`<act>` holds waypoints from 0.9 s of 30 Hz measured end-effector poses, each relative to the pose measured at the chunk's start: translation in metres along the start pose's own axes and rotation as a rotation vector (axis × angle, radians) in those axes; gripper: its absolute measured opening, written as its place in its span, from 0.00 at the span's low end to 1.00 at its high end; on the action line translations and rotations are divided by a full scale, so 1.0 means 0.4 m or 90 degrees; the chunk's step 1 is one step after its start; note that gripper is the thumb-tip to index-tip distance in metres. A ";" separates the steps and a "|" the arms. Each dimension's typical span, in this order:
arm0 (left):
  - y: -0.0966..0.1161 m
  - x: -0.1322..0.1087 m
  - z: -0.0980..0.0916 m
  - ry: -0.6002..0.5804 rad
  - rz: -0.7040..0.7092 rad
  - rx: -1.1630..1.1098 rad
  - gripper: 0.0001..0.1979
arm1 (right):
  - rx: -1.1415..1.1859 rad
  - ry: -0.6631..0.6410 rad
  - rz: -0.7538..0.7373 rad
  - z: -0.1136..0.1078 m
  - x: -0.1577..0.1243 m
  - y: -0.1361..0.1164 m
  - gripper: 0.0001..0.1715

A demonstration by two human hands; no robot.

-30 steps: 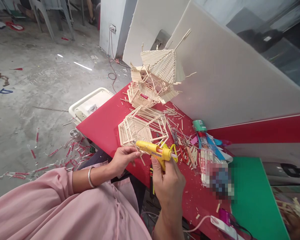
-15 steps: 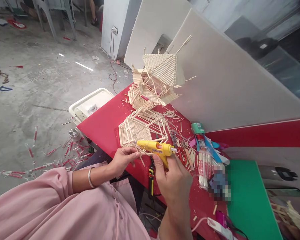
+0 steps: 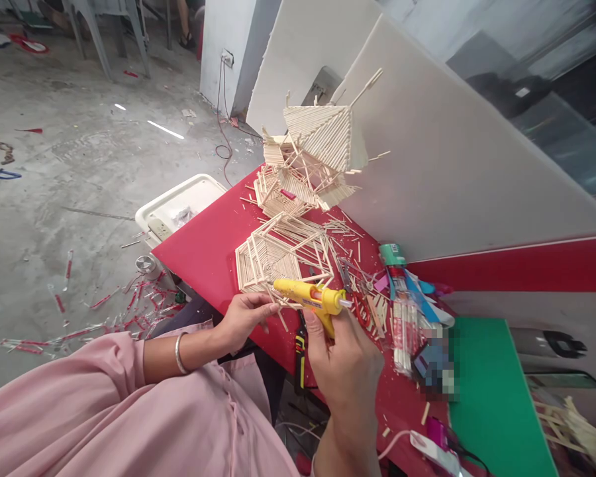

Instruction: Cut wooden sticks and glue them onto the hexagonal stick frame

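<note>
My right hand is closed around the handle of a yellow hot glue gun, whose nozzle points left at the near edge of a flat hexagonal panel of thin wooden sticks lying on the red table. My left hand pinches a thin wooden stick at that same edge, right by the nozzle. Behind the panel stands a taller stick model with a sloped roof.
Loose sticks, packets of sticks and a green-capped tube litter the table's right part. White boards lean behind the model. A green board lies at right. A white plastic container stands on the littered concrete floor.
My right hand with the glue gun has shifted slightly right and down, tilting the gun a little flatter. My left hand has stayed pinched at the panel's edge.
</note>
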State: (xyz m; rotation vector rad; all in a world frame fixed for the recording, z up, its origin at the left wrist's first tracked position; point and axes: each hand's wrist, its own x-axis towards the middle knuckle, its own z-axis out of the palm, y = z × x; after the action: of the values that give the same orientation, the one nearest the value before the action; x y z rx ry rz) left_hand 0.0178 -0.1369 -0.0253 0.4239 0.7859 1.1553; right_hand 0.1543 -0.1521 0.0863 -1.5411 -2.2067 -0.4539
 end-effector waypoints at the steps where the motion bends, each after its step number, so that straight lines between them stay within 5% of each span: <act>1: 0.000 -0.001 0.001 0.003 0.002 -0.002 0.20 | 0.005 -0.002 0.000 -0.001 0.000 -0.001 0.17; 27: 0.026 -0.022 0.002 0.037 -0.017 0.005 0.18 | 0.049 -0.003 -0.005 0.013 -0.021 -0.020 0.17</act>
State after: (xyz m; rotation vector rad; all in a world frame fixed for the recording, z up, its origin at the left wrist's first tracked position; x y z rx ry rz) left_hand 0.0100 -0.1412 -0.0151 0.3865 0.8445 1.1448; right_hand 0.1484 -0.1590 0.0774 -1.4959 -2.2085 -0.3643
